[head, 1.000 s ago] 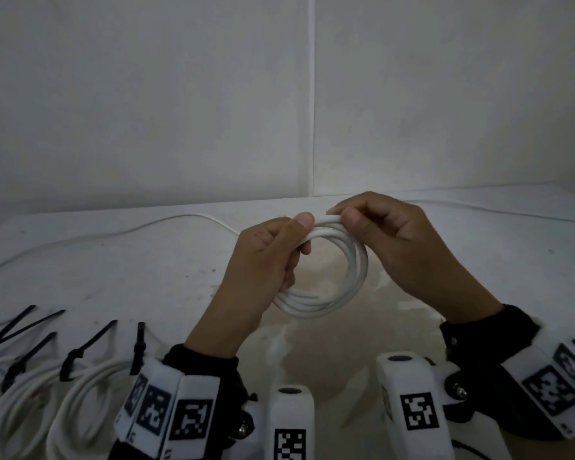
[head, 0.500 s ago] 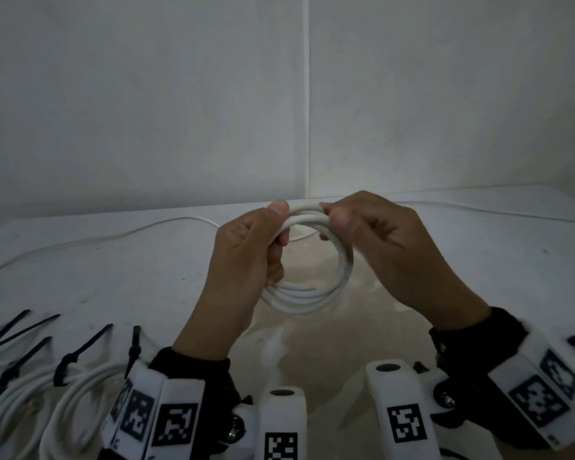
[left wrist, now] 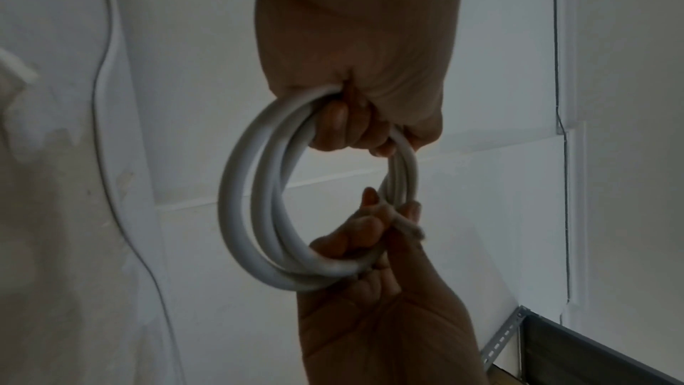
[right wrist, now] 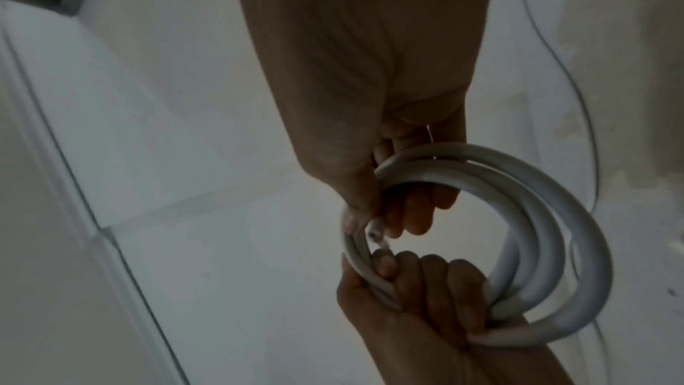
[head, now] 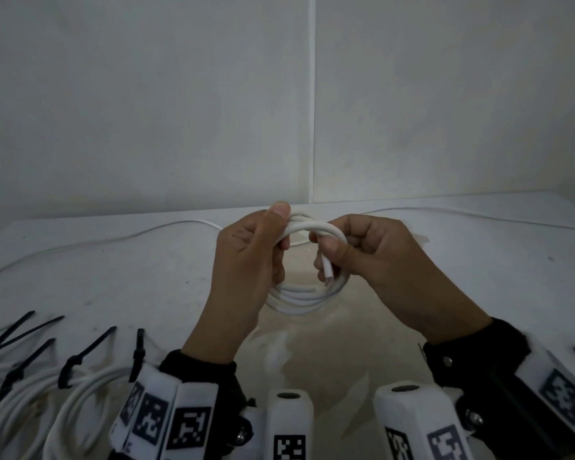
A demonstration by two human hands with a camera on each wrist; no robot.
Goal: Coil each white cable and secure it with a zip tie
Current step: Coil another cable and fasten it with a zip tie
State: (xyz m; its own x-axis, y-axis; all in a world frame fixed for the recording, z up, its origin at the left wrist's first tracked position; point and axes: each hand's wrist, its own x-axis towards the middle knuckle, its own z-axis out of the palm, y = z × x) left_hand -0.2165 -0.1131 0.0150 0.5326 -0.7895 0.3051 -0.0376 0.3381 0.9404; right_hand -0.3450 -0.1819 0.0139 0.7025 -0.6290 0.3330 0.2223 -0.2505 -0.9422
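A: Far left, near edge of the counter?

B: Finished coils, white, each cinched with a black zip tie, tails sticking up and away. Parked there, I'd judge, to keep done work clear of the hands.

A: Loose cable behind them?

B: One thin white cable runs along the counter toward the back; another lies far right. Probably waiting their turn.

A: Left hand?

B: Left hand is raised above the counter's middle, fingers wrapped through the ring, thumb pressed on top. It clamps the white coil on its left side so the loops stay stacked. Clenched on the coil, plainly.

A: The coil itself?

B: Held in the air between both hands, several loops, standing roughly upright, not touching the counter.

A: Right hand?

B: Right hand grips the coil's upper right. Its fingers are curled around the strands, and the cut end pokes down inside the ring just beside the thumb. Looks like it is tucking that end in so nothing springs loose.

A: Zip tie on this one?

B: None visible. Coiling seems about finished; tying is not yet done. One hand will need to let go to fetch a tie, so the other must hold all loops.
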